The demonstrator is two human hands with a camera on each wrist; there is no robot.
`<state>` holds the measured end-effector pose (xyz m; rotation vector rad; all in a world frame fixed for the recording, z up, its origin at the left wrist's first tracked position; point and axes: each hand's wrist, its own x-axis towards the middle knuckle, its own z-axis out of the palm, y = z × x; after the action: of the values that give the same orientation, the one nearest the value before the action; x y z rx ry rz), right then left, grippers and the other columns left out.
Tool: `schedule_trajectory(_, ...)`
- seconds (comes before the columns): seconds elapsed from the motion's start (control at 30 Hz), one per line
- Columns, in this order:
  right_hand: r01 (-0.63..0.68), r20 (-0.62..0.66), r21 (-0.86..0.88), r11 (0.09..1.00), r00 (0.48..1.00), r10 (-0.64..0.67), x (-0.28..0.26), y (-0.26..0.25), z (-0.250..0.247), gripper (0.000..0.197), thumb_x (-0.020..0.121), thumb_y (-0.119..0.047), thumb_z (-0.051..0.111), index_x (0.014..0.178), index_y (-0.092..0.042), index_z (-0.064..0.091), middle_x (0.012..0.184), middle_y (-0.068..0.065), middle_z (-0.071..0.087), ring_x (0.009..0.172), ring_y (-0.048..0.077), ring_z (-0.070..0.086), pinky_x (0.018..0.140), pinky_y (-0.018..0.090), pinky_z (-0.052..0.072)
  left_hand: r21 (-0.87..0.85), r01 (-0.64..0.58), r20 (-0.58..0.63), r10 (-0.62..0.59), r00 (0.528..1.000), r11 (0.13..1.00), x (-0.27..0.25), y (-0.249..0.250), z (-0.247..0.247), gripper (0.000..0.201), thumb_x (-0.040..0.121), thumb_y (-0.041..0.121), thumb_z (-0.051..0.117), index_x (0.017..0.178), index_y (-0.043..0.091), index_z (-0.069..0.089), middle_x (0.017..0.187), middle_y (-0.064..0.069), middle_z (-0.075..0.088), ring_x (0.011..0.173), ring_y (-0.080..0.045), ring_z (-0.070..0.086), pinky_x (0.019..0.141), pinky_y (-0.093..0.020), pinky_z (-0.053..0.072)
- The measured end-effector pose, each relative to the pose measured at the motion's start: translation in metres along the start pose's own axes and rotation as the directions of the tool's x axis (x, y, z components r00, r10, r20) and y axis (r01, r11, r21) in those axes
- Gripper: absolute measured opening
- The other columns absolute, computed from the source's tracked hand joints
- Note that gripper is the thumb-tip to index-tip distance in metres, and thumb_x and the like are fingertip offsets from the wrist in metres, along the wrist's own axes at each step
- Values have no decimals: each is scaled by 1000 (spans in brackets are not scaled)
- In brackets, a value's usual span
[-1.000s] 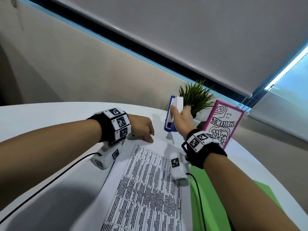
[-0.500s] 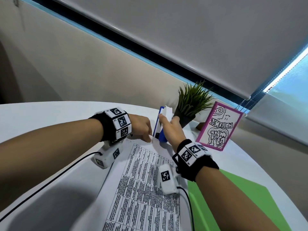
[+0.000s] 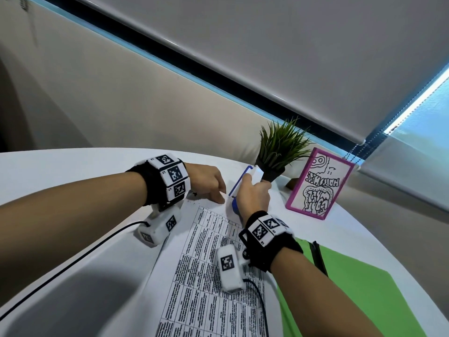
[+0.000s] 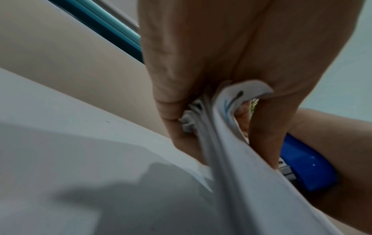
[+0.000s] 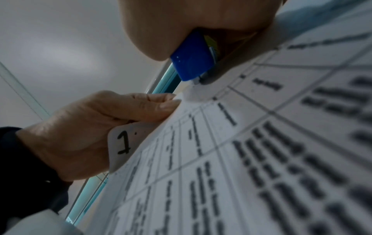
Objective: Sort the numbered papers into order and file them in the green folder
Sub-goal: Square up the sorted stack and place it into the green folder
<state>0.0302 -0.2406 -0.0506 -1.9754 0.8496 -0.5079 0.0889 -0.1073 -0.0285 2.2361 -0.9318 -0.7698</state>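
Observation:
A stack of printed table sheets (image 3: 206, 276) lies on the white table (image 3: 73, 171). My left hand (image 3: 218, 193) pinches its far left corner; the curled top corner (image 5: 124, 143) bears a handwritten "1". In the left wrist view the sheets (image 4: 231, 159) fan out between thumb and fingers. My right hand (image 3: 250, 188) grips a blue and white stapler (image 3: 243, 176), whose blue end (image 5: 191, 57) sits at the stack's top edge, close to the left fingertips. The green folder (image 3: 352, 300) lies flat to the right, partly under my right forearm.
A potted grass plant (image 3: 279, 152) and a pink-framed drawn card (image 3: 320, 183) stand at the table's far edge, just behind the stapler. A dark bar (image 3: 318, 256) lies along the folder's left side. Black cables trail from both wrist cameras.
My right hand has carried the stapler left and down from in front of the plant to the stack's top edge. The left hand has kept its pinch on the corner.

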Motion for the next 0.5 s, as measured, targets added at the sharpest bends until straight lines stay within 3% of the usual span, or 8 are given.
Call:
schedule_trajectory(0.1, 19, 0, -14, 1000, 1000, -19, 2, 1, 0, 54, 96, -47, 38, 122, -2, 53, 124, 18, 59, 114, 36, 54, 97, 41, 43, -9, -1, 12, 1, 1000, 1000, -1, 3, 0, 28, 87, 20, 64, 63, 12, 51, 45, -5, 41, 40, -20, 34, 45, -20, 31)
schedule_trajectory(0.17, 27, -21, -13, 1000, 999, -28, 3, 2, 1, 57, 97, -51, 37, 117, -2, 56, 122, 18, 60, 113, 37, 54, 95, 40, 43, -12, -3, 19, 3, 1000, 1000, -1, 4, 0, 27, 87, 22, 65, 64, 13, 54, 55, -11, 42, 46, -22, 36, 41, -15, 32)
schedule_trajectory(0.23, 28, -27, -23, 999, 999, -29, 4, 3, 1, 58, 97, -53, 37, 114, -1, 57, 120, 18, 61, 112, 36, 55, 92, 39, 42, -4, -9, 20, 10, 1000, 1000, -1, 5, -1, 27, 87, 24, 66, 64, 16, 57, 57, -7, 46, 47, -20, 40, 39, -11, 34)
schedule_trajectory(0.33, 51, 86, -126, 991, 995, -41, 8, 6, 1, 60, 97, -54, 35, 119, -1, 56, 123, 18, 59, 114, 35, 54, 93, 37, 41, 56, 0, 36, -2, 999, 998, -5, 5, -2, 10, 84, 26, 72, 79, 18, 69, 59, 3, 62, 45, -8, 50, 48, -15, 42)
schedule_trajectory(0.43, 263, 200, -288, 921, 957, -211, 19, 4, -2, 57, 95, -53, 42, 119, -4, 57, 119, 20, 62, 112, 37, 56, 93, 37, 45, 178, 43, 33, -49, 998, 983, -6, 1, 1, 16, 79, 24, 75, 94, 19, 71, 75, 0, 71, 54, -8, 58, 56, -20, 47)
schedule_trajectory(0.5, 501, 298, -470, 726, 865, -404, 27, -4, -7, 53, 95, -53, 43, 122, -10, 56, 113, 20, 65, 107, 39, 59, 83, 37, 44, 206, 59, 6, -62, 998, 977, -7, -1, 3, 20, 78, 24, 74, 97, 23, 69, 79, 3, 72, 60, -10, 61, 60, -21, 49)
